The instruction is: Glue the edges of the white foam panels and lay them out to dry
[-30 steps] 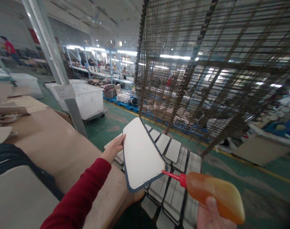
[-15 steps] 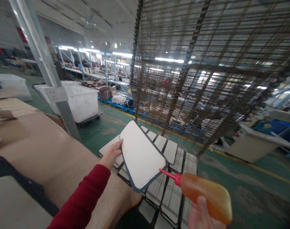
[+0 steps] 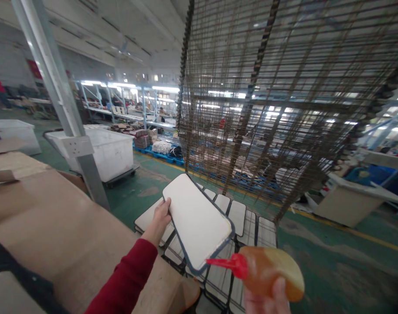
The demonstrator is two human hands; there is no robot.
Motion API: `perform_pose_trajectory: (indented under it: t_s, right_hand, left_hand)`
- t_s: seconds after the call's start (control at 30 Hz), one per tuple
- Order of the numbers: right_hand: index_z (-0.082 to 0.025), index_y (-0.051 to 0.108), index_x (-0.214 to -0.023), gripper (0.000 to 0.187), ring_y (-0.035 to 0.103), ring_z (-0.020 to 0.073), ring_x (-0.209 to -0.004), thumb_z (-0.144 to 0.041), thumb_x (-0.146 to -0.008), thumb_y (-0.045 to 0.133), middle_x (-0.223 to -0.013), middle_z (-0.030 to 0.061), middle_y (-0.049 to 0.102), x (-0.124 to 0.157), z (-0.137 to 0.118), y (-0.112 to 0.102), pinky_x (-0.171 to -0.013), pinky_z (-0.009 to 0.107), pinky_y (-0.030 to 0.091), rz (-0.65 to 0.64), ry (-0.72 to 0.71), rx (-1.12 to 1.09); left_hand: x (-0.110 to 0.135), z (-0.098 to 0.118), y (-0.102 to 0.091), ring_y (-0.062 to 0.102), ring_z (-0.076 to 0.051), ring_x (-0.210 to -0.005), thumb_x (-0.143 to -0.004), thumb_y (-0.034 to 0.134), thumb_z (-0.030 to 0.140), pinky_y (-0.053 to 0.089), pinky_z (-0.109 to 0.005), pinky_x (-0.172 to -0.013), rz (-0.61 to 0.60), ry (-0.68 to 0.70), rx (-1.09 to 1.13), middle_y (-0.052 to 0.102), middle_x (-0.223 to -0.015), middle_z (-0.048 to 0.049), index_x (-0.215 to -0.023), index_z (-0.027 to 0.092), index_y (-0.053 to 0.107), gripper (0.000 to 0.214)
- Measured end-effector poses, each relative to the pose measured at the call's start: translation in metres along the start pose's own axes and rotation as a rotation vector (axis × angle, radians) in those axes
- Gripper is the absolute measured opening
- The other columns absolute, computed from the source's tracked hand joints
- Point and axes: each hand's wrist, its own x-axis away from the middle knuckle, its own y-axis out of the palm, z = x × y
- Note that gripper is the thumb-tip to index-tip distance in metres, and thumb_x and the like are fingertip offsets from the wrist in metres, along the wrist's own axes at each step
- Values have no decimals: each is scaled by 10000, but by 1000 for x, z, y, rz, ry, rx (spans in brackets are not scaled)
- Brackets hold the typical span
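Observation:
My left hand point(image 3: 161, 219), in a dark red sleeve, grips a white panel point(image 3: 197, 218) with a dark blue edge by its left side. The panel is rectangular with rounded corners and tilts toward me. Wrapped round a glue bottle point(image 3: 267, 270) is my right hand point(image 3: 267, 301), low in the view and partly cut off. The bottle is soft, holds amber liquid and has a red nozzle. Its tip meets the panel near the lower corner, and a thin wet-looking line runs along the edge there. Similar panels point(image 3: 236, 216) lie in rows on a wire rack beneath.
A large wire rack panel point(image 3: 251, 100) rises upright ahead. To the left are a brown work table point(image 3: 64, 218), a metal post point(image 3: 66, 109) with a socket box, and a white bin point(image 3: 110, 152) on wheels. A light-coloured bench point(image 3: 342, 200) stands at right.
The nozzle tip has moved left and down along the panel's end edge to the lower corner. My right hand and bottle moved with it. The panel stays in my left hand.

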Motion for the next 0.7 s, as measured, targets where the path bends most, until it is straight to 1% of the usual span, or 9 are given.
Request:
perform_pose_trajectory:
  t_s: [0.03, 0.07, 0.13, 0.2, 0.3, 0.37, 0.47, 0.57, 0.7]
  right_hand:
    - [-291, 672, -978, 239, 672, 210, -911, -449, -842, 556, -986, 5, 712, -7, -16, 10, -709, 347, 609, -17, 77, -58]
    - [-281, 673, -968, 276, 656, 216, -959, -484, -803, 586, -1041, 8, 697, -16, -32, 19, -729, 346, 605, 45, 250, -234]
    - [-248, 665, -966, 303, 638, 187, -997, -470, -767, 615, -1124, 6, 664, -33, -65, 34, -701, 268, 599, 281, 478, -450]
    - [-207, 659, -975, 316, 626, 177, -1015, -443, -769, 615, -1165, 27, 642, -47, -87, 44, -692, 242, 592, 347, 539, -512]
    - [-211, 654, -992, 312, 611, 160, -1026, -392, -738, 660, -1131, 9, 656, -62, -99, 49, -720, 234, 578, 303, 445, -512]
    - [-231, 660, -975, 351, 613, 147, -1003, -355, -657, 740, -1059, -15, 679, -70, -98, 48, -741, 224, 564, 254, 330, -496]
    - [-246, 662, -972, 447, 626, 135, -928, -292, -555, 818, -993, -32, 690, -81, -97, 47, -760, 226, 549, 145, 104, -439]
    - [-243, 662, -971, 441, 631, 131, -852, -254, -560, 819, -942, -28, 693, -93, -100, 49, -750, 250, 545, 18, -103, -357]
    - [-219, 674, -902, 354, 630, 139, -788, -249, -576, 808, -901, 4, 696, -105, -103, 49, -732, 277, 533, -120, -235, -274]
  left_hand:
    - [4, 0, 0, 586, -80, -535, -875, 461, 55, 503, -146, -562, -35, 31, -2, 627, -626, 18, -957, 147, 567, 162]
    - [8, 0, 1, 596, -78, -559, -870, 471, 56, 503, -145, -574, -79, 60, -6, 643, -659, 11, -922, 149, 574, 148]
    - [18, 1, 0, 621, -93, -611, -857, 496, 72, 510, -160, -598, -184, 94, -23, 671, -719, -10, -889, 146, 592, 126]
    - [28, 4, 0, 642, -120, -637, -836, 527, 89, 521, -188, -606, -281, 94, -45, 688, -752, -34, -914, 143, 613, 128]
    - [41, 8, 3, 652, -151, -624, -794, 589, 117, 531, -227, -586, -418, 75, -107, 703, -784, -59, -1009, 140, 619, 219]
    - [49, 12, 7, 652, -157, -614, -760, 646, 160, 526, -232, -564, -524, 65, -168, 708, -803, -64, -1074, 144, 604, 318]
    - [60, 17, 12, 652, -157, -625, -706, 721, 229, 526, -233, -563, -652, 29, -238, 711, -829, -64, -1136, 152, 581, 459]
    - [71, 23, 17, 656, -155, -655, -705, 732, 259, 534, -237, -583, -738, -14, -287, 712, -867, -64, -1162, 173, 571, 492]
    - [82, 30, 20, 663, -158, -679, -745, 701, 255, 544, -247, -597, -820, -52, -342, 713, -894, -64, -1172, 194, 571, 450]
